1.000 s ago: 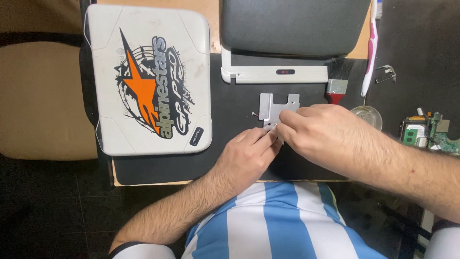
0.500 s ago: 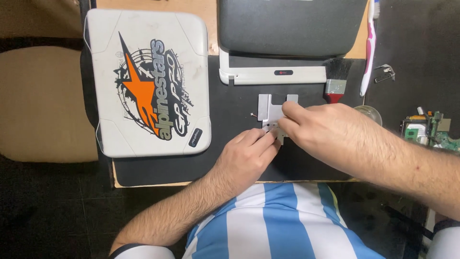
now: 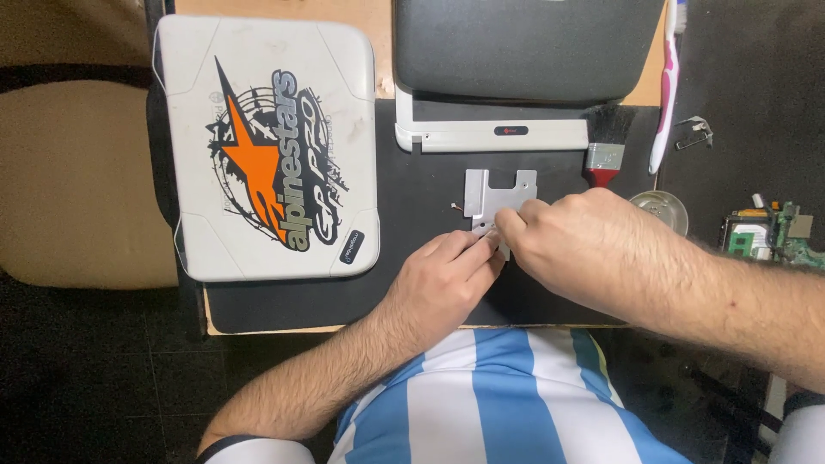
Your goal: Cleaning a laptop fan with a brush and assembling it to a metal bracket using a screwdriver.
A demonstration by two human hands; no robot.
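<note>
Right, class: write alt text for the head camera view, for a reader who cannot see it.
Both hands, left hand and right hand, pinch the lower edge of a small grey metal plate on a black mat. A white laptop lid with an orange star sticker lies to the left; a red-handled brush to the right.

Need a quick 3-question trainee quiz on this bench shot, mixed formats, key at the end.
1. True or false: both hands touch the grey metal plate.
2. What lies just right of the plate? A) paintbrush B) hammer C) mug
3. Fill in: the white case with the orange star lies to the ______ of the plate.

Key:
1. True. The left hand and right hand meet at the plate's lower edge, fingertips pinching it.
2. A. The paintbrush, red handle and black bristles, rests on the black mat.
3. Left.
</note>
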